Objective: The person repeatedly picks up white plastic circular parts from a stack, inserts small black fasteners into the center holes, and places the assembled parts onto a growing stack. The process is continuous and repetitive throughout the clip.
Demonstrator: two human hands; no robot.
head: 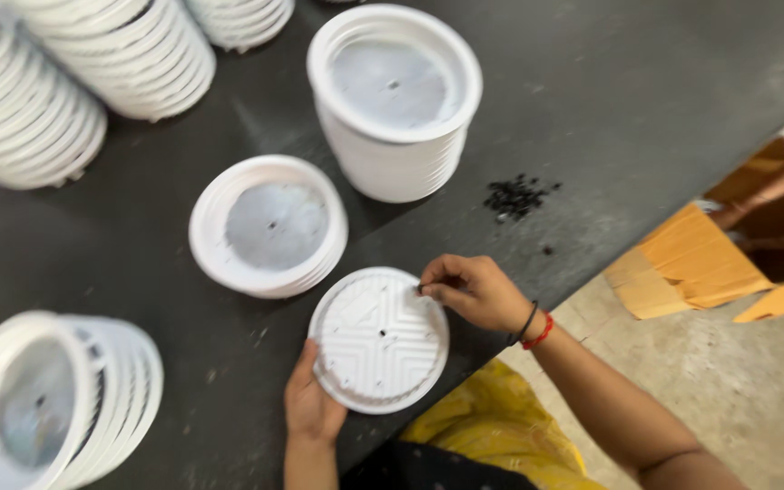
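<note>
At the near edge of the dark table, a white round plate with a ribbed, patterned face lies flat between the person's two hands. The left hand grips its rim at about seven o'clock, thumb on top and the remaining fingers curled under the edge and out of sight. The right hand sits at the plate's one o'clock, fingertips pressed together in a pinch on a tiny dark piece right at the rim (too small to tell what it is). Black and red bands circle the right wrist. At eleven o'clock from the held plate, just apart from it, rests a low stack of white plates with a grey centre. At twelve o'clock, farther back, stands a taller stack of the same plates, upright. A small heap of black bits lies on the table at two o'clock from the held plate, near the right hand but not touching it. Tilted rows of stacked plates lie on their sides at the far left and at the lower left. Past the table edge, at three o'clock, orange-brown cardboard rests on the concrete floor, and yellow cloth shows below the plate.
</note>
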